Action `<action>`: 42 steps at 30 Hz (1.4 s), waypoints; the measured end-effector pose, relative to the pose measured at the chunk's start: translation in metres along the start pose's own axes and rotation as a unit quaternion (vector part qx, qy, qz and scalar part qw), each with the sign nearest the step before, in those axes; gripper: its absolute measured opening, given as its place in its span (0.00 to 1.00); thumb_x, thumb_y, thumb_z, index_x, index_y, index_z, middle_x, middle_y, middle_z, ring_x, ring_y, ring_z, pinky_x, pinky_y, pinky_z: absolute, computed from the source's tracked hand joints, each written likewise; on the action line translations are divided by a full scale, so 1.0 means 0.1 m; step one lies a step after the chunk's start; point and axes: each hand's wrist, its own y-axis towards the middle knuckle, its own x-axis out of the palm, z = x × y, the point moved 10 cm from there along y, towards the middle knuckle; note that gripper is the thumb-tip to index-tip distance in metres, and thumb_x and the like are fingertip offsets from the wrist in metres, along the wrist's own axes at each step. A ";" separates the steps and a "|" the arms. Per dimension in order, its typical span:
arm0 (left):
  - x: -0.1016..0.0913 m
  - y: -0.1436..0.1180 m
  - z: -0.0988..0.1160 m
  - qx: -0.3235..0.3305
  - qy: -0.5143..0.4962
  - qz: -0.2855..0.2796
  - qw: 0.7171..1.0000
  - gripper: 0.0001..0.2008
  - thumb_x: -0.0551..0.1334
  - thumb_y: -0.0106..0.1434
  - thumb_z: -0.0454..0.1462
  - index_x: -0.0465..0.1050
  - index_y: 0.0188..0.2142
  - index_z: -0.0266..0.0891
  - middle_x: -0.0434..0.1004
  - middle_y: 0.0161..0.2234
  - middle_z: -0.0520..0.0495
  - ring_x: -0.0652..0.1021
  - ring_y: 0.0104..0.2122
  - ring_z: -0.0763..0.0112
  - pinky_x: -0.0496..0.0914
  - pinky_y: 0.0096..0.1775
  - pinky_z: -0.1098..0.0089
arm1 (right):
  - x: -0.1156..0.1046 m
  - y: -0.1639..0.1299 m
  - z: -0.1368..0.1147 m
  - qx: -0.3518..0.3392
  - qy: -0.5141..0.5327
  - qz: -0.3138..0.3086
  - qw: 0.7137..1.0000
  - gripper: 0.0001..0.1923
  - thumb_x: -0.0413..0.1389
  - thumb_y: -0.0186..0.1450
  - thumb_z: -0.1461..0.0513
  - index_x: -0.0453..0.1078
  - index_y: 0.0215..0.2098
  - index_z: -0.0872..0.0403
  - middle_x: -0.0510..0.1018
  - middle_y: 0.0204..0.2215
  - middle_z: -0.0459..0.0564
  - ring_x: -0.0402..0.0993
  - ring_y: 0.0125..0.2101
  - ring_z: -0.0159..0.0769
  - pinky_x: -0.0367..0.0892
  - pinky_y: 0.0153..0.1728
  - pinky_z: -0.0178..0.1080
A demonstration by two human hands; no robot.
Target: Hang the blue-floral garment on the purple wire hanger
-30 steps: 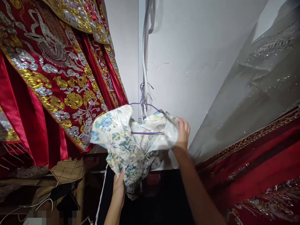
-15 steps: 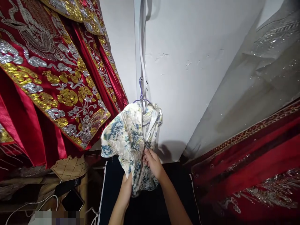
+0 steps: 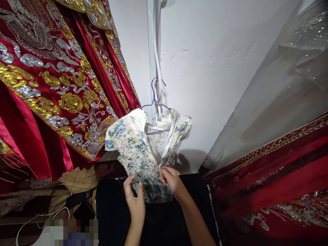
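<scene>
A short-sleeved floral blouse [image 3: 135,140] in white, blue and yellow hangs in front of me, its front parted in a V at the neck. It is on a thin purple wire hanger [image 3: 153,93] hooked at the pale wall strip. My right hand [image 3: 169,177] pinches the blouse's front edge at the lower end of the V. Lower left, my left hand [image 3: 135,194] is open beside the hem area, thumb and fingers apart; whether the fingertips touch the cloth I cannot tell.
Red garments with gold and silver sequins [image 3: 74,102] hang at the left. A sheer cover [image 3: 276,102] and a red beaded garment [image 3: 282,177] are on the right. Lower left are a woven tan item [image 3: 79,179], a white cable [image 3: 38,216] and a dark phone-like object [image 3: 84,212].
My left hand has let go of the blouse's lower left side and opened. The blouse has turned and spread wider, its neck opening showing more. My right hand keeps its pinch.
</scene>
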 end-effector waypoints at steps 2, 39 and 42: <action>0.34 -0.02 0.19 0.032 0.012 -0.106 0.994 0.16 0.63 0.66 0.40 0.71 0.53 0.43 0.70 0.53 0.41 0.72 0.54 0.58 0.67 0.56 0.58 | 0.14 -0.04 -0.02 -0.007 -0.019 -0.036 0.999 0.18 0.55 0.63 0.50 0.61 0.23 0.52 0.60 0.13 0.39 0.52 0.16 0.27 0.47 0.21 0.35; 1.26 1.43 2.91 0.420 0.089 -0.260 0.865 0.07 0.57 0.72 0.36 0.73 0.39 0.38 0.75 0.37 0.45 0.75 0.40 0.65 0.68 0.43 0.66 | 0.01 0.27 -2.22 -0.306 -0.081 0.050 0.947 0.19 0.56 0.65 0.51 0.66 0.23 0.54 0.60 0.11 0.39 0.51 0.14 0.24 0.46 0.17 0.32; 1.20 1.42 2.77 0.395 0.086 -0.242 0.882 0.07 0.55 0.73 0.36 0.70 0.40 0.39 0.74 0.38 0.45 0.75 0.41 0.65 0.67 0.44 0.66 | 0.04 0.29 -2.10 -0.300 -0.076 0.055 0.949 0.19 0.54 0.66 0.49 0.67 0.24 0.53 0.59 0.11 0.38 0.51 0.14 0.25 0.46 0.18 0.33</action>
